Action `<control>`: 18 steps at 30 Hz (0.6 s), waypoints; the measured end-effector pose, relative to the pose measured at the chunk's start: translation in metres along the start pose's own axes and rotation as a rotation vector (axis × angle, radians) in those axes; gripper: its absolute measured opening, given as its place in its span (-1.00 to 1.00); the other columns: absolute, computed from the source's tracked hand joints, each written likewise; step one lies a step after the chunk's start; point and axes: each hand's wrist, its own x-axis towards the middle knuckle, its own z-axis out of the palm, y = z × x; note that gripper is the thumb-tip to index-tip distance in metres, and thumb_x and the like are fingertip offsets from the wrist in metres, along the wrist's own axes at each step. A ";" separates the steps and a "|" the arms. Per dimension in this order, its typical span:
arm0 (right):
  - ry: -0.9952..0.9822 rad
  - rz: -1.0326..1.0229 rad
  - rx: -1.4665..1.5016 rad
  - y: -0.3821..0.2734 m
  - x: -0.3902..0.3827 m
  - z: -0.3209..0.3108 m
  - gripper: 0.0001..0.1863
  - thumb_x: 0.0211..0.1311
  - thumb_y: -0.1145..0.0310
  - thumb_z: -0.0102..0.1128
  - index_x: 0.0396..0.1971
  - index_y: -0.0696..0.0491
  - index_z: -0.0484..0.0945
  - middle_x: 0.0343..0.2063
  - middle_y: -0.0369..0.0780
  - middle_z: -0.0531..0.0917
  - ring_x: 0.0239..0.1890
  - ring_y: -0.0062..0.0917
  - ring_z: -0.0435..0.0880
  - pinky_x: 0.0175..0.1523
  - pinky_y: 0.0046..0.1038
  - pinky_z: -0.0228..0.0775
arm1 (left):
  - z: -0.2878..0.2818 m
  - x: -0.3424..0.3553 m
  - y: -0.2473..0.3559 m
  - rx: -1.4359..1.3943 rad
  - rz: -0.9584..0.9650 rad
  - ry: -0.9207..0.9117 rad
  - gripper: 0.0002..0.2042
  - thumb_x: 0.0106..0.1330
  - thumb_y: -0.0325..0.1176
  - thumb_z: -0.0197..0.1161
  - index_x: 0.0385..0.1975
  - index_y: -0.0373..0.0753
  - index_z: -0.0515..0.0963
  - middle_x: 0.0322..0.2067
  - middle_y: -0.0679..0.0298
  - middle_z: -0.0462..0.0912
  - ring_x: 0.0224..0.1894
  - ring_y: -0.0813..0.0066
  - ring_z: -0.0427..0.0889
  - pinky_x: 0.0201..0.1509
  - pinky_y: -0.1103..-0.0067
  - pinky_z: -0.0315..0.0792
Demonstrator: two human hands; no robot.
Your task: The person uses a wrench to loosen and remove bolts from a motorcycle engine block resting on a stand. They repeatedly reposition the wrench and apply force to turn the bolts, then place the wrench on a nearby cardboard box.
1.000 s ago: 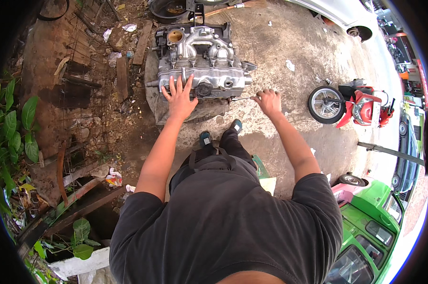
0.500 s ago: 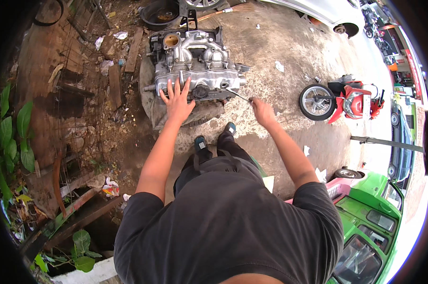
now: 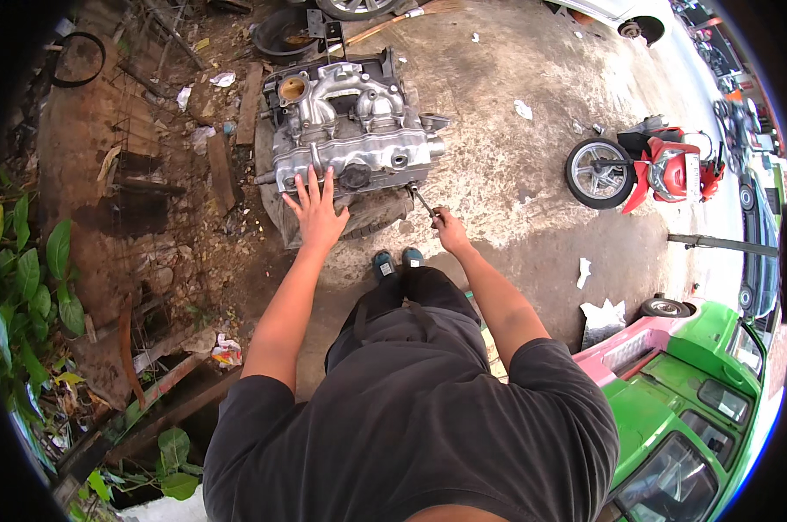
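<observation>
A silvery metal engine (image 3: 341, 130) with a curved manifold, a brass-coloured round opening and a dark cap rests on a worn cover over a tyre (image 3: 367, 226). My left hand (image 3: 320, 213) has its fingers spread against the engine's front edge, left of the cap. My right hand (image 3: 448, 228) is closed on a long metal wrench (image 3: 423, 200), whose far end reaches the lower front edge of the engine, right of the cap; exactly what it meets there is too small to tell.
A black basin (image 3: 273, 39), a wheel and a broom (image 3: 385, 26) lie behind the engine. A red motorcycle (image 3: 667, 170) stands right, a green and pink vehicle (image 3: 672, 409) lower right, a white car upper right. Plants (image 3: 36, 278), boards and litter line the left side.
My right hand has moved down and left with the wrench, which now slants more steeply to the engine's lower edge. My left hand stays spread on the front. The view has shifted slightly.
</observation>
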 end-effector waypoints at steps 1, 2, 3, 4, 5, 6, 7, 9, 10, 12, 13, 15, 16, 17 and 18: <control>0.000 0.005 -0.032 -0.001 0.003 -0.002 -0.70 0.43 0.20 0.04 0.04 -0.01 0.50 -0.25 -0.06 0.71 -0.11 -0.14 0.67 0.01 -0.20 0.47 | 0.000 0.000 0.001 -0.001 -0.001 0.010 -0.02 0.12 -0.08 0.41 0.51 0.16 -0.08 0.52 0.14 -0.23 0.54 -0.06 -0.32 0.43 -0.24 -0.44; -0.002 0.050 -0.073 -0.003 0.004 -0.003 -0.68 0.43 0.15 0.04 0.05 -0.03 0.51 -0.25 -0.05 0.71 -0.11 -0.12 0.67 0.01 -0.18 0.47 | -0.001 -0.001 0.002 0.000 -0.002 0.018 -0.02 0.11 -0.09 0.42 0.51 0.15 -0.08 0.52 0.13 -0.23 0.54 -0.07 -0.32 0.43 -0.24 -0.44; 0.003 0.005 -0.111 -0.005 0.005 -0.005 -0.65 0.42 0.08 0.04 0.04 -0.05 0.53 -0.25 -0.04 0.70 -0.11 -0.10 0.67 0.00 -0.17 0.47 | -0.002 -0.003 0.004 0.000 -0.002 0.023 -0.01 0.11 -0.10 0.42 0.51 0.15 -0.08 0.52 0.12 -0.22 0.54 -0.07 -0.32 0.43 -0.23 -0.44; 0.006 0.000 -0.157 -0.008 0.006 -0.009 -0.62 0.41 0.02 0.04 0.03 -0.07 0.55 -0.26 -0.03 0.70 -0.12 -0.08 0.66 0.00 -0.15 0.47 | -0.004 -0.004 0.005 0.010 -0.016 0.000 -0.01 0.11 -0.10 0.42 0.51 0.14 -0.09 0.52 0.11 -0.22 0.54 -0.08 -0.32 0.44 -0.22 -0.44; 0.015 -0.026 -0.198 -0.011 0.007 -0.012 -0.59 0.40 -0.05 0.04 0.02 -0.09 0.57 -0.26 -0.02 0.70 -0.12 -0.07 0.65 0.00 -0.14 0.47 | -0.006 -0.004 0.006 0.018 -0.029 -0.021 0.00 0.10 -0.10 0.43 0.51 0.14 -0.09 0.52 0.11 -0.21 0.54 -0.08 -0.32 0.44 -0.22 -0.44; -0.009 -0.005 -0.225 -0.016 0.010 -0.013 -0.56 0.39 -0.09 0.02 0.01 -0.10 0.59 -0.26 -0.02 0.70 -0.12 -0.06 0.65 0.00 -0.13 0.47 | -0.008 -0.002 0.008 0.021 -0.040 -0.030 0.00 0.10 -0.11 0.43 0.51 0.14 -0.09 0.52 0.11 -0.21 0.54 -0.08 -0.32 0.44 -0.21 -0.44; -0.028 -0.006 -0.247 -0.021 0.014 -0.014 -0.54 0.38 -0.13 0.01 -0.01 -0.10 0.60 -0.26 -0.02 0.70 -0.11 -0.06 0.65 -0.01 -0.13 0.47 | -0.011 -0.002 0.009 0.037 -0.047 -0.048 0.02 0.09 -0.10 0.44 0.52 0.14 -0.11 0.52 0.12 -0.23 0.54 -0.08 -0.33 0.45 -0.19 -0.44; -0.048 -0.011 -0.273 -0.030 0.018 -0.017 -0.50 0.35 -0.20 0.00 -0.07 -0.10 0.64 -0.27 -0.02 0.70 -0.11 -0.07 0.65 -0.03 -0.11 0.47 | -0.016 -0.001 0.011 0.061 -0.066 -0.101 0.03 0.09 -0.09 0.44 0.52 0.15 -0.13 0.52 0.12 -0.25 0.54 -0.07 -0.35 0.46 -0.19 -0.44; -0.058 -0.007 -0.267 -0.033 0.019 -0.020 -0.49 0.35 -0.20 -0.01 -0.08 -0.10 0.65 -0.28 -0.02 0.70 -0.11 -0.07 0.65 -0.03 -0.11 0.47 | -0.019 -0.001 0.012 0.069 -0.073 -0.119 0.03 0.09 -0.09 0.44 0.52 0.15 -0.14 0.52 0.12 -0.26 0.55 -0.06 -0.36 0.46 -0.18 -0.44; -0.078 0.018 -0.266 -0.038 0.021 -0.025 -0.49 0.36 -0.21 -0.01 -0.10 -0.09 0.65 -0.28 -0.03 0.70 -0.12 -0.07 0.66 -0.03 -0.11 0.47 | -0.023 -0.001 0.014 0.083 -0.086 -0.149 0.05 0.10 -0.07 0.44 0.52 0.16 -0.17 0.53 0.13 -0.29 0.55 -0.05 -0.38 0.47 -0.17 -0.44; -0.107 0.030 -0.286 -0.041 0.024 -0.027 -0.47 0.35 -0.22 -0.02 -0.13 -0.07 0.66 -0.28 -0.02 0.70 -0.12 -0.07 0.66 -0.04 -0.11 0.47 | -0.025 -0.001 0.015 0.090 -0.091 -0.162 0.05 0.10 -0.07 0.44 0.52 0.17 -0.19 0.53 0.13 -0.30 0.55 -0.04 -0.39 0.47 -0.16 -0.44; -0.097 -0.069 -0.236 -0.044 0.029 -0.027 -0.46 0.35 -0.23 -0.03 -0.15 -0.05 0.66 -0.27 -0.02 0.70 -0.12 -0.06 0.66 -0.05 -0.10 0.47 | -0.028 -0.001 0.018 0.104 -0.107 -0.184 0.06 0.11 -0.06 0.44 0.52 0.18 -0.21 0.53 0.13 -0.31 0.55 -0.03 -0.41 0.48 -0.15 -0.45; -0.093 -0.104 -0.217 -0.045 0.031 -0.026 -0.45 0.35 -0.23 -0.03 -0.16 -0.05 0.67 -0.26 -0.02 0.70 -0.13 -0.06 0.66 -0.05 -0.10 0.47 | -0.029 -0.001 0.019 0.110 -0.113 -0.195 0.06 0.11 -0.05 0.44 0.52 0.18 -0.21 0.53 0.13 -0.32 0.55 -0.02 -0.42 0.48 -0.15 -0.45; -0.108 -0.110 -0.236 -0.047 0.034 -0.025 -0.44 0.36 -0.24 -0.07 -0.09 -0.07 0.65 -0.25 -0.03 0.71 -0.11 -0.06 0.66 -0.03 -0.10 0.48 | -0.031 0.000 0.021 0.116 -0.122 -0.213 0.06 0.11 -0.05 0.44 0.52 0.19 -0.22 0.53 0.13 -0.33 0.55 -0.02 -0.42 0.48 -0.14 -0.45; -0.109 -0.099 -0.265 -0.048 0.037 -0.024 -0.44 0.37 -0.24 -0.08 -0.06 -0.09 0.64 -0.25 -0.04 0.71 -0.11 -0.06 0.66 -0.02 -0.11 0.48 | -0.032 0.001 0.022 0.122 -0.133 -0.231 0.06 0.11 -0.05 0.43 0.52 0.19 -0.22 0.53 0.14 -0.33 0.55 -0.02 -0.42 0.48 -0.14 -0.45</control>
